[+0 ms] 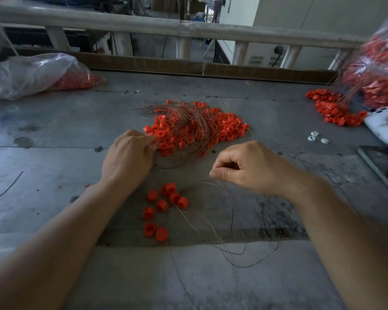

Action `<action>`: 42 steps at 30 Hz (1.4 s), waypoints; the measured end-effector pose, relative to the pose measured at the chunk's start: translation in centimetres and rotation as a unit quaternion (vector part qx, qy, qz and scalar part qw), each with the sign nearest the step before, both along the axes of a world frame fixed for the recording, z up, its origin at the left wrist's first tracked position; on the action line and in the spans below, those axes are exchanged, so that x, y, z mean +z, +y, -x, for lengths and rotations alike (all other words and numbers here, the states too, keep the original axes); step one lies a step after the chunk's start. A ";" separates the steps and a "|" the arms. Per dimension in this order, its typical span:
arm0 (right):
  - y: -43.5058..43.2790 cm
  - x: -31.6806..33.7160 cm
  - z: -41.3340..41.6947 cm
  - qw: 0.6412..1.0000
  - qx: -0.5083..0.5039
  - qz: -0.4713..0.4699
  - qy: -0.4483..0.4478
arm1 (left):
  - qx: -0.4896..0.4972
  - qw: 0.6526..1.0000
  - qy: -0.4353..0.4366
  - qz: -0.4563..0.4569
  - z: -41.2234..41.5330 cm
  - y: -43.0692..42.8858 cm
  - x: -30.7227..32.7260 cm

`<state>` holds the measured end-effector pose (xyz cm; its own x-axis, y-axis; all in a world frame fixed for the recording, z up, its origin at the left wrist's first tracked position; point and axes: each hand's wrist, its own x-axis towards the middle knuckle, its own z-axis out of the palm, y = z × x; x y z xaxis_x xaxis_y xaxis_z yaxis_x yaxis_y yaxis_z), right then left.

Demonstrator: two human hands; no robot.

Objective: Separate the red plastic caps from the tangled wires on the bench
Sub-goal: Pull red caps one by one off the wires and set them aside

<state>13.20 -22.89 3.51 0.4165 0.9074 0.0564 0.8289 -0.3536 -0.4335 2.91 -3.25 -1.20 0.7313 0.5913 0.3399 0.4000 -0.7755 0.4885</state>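
- Hundreds of red caps [224,128] lie heaped at the middle of the metal bench [54,135], with tangled wires [184,117] of a coppery colour arching over the heap.
- Nearer to me, about nine separated caps [164,206] sit loose on the bench between the forearms, apart from the heap.
- Just right of them, loose wires [229,222] curl across the bench toward its near edge.
- My view shows the left hand [128,157] at the heap's near-left edge, fingers curled and pinching a red cap [154,143] there.
- I see the right hand [244,168] just short of the heap, thumb and forefinger pressed together on a thin wire strand [202,162] that runs up toward the tangle.
- At far left lies a clear plastic bag [31,72] holding more red pieces.
- At far right a fuller bag [376,70] spills caps and wires [332,108] onto the bench.
- Beside that spill rest a white phone [383,124], three small white pieces [316,137] and a dark phone [381,162].
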 end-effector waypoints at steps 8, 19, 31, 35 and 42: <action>0.2 -0.1 0.2 1.000 0.004 0.000 -0.003 | -0.013 0.999 0.007 -0.028 0.0 0.0 -0.1; 0.1 0.0 0.2 1.000 0.002 0.006 -0.008 | 0.024 0.999 -0.045 -0.007 0.5 0.0 0.9; 0.0 0.1 -0.1 0.994 -0.028 -0.096 -0.035 | 0.005 0.970 -0.241 0.034 2.9 -2.8 4.1; 0.5 0.2 0.8 0.969 -0.003 -0.248 -0.012 | -0.125 0.959 -0.249 -0.054 3.3 -4.6 3.9; 1.5 -0.8 1.8 0.956 0.076 -0.282 -0.020 | -0.257 0.933 -0.223 -0.120 3.2 -6.0 3.5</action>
